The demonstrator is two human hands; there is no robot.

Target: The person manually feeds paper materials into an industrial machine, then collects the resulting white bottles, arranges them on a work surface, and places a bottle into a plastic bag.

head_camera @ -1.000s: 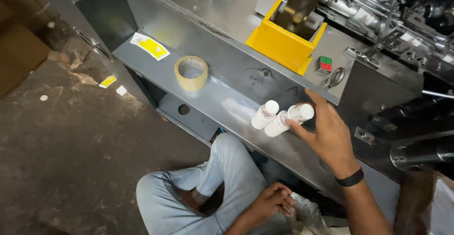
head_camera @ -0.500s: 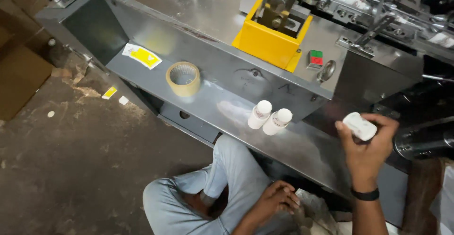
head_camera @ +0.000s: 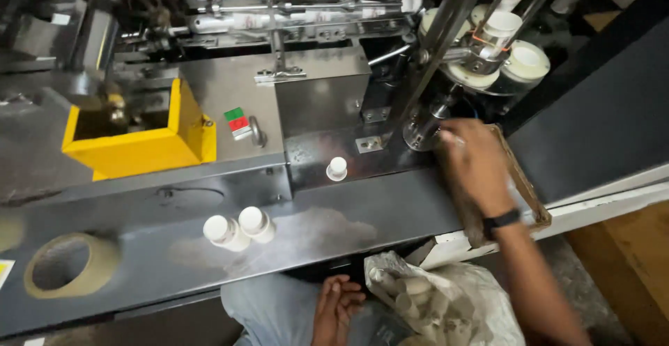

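Blurred fingertips of the right hand [head_camera: 475, 166] reach toward the base of a metal machine — whether they pinch anything cannot be told, since the fingers point away from the camera and the knuckles hide them. A black band circles the wrist, and the forearm runs down to the lower right corner. Just beneath the hand lies a shallow brown tray [head_camera: 524, 191], its rim showing on the far side of the wrist.

Down at the bottom edge, the left hand [head_camera: 336, 309] rests palm-up on the person's lap, fingers loosely curled and holding nothing, right beside a clear plastic bag [head_camera: 446, 304] stuffed with pale bottles.

On the steel shelf [head_camera: 390, 213] in front, two small white bottles [head_camera: 238, 229] lie side by side, touching; a third white bottle [head_camera: 337, 168] stands upright on the dark ledge behind them, well apart from the right hand. A roll of tan tape [head_camera: 68, 273] lies flat at the shelf's left end. Farther back sit a yellow hopper [head_camera: 143, 152] and a small red-and-green switch [head_camera: 237, 121], and at upper right a rotating holder — loaded with white cups [head_camera: 503, 46] — stands above the reaching hand.
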